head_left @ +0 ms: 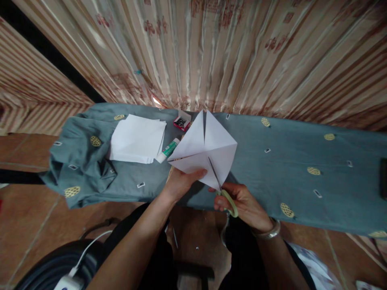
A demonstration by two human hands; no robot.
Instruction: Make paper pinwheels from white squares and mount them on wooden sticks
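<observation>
A white square of paper (220,135) is held up in front of me, with slits running in from its top and left corners toward the middle. My left hand (184,181) pinches its lower left edge, thumb on top. In my right hand (238,199) is a pair of scissors (227,201) with pale green handles. Their blade lies over the lower part of the sheet, pointing up and left toward its centre. My right fingers are wrapped about the handles, close to the paper's bottom corner.
On the blue-green cloth (287,161) left of the paper lie a stack of white sheets (137,139), a green and white glue stick (168,150) and a small open red box (182,121) with dark bits inside. A pleated curtain (193,52) hangs behind.
</observation>
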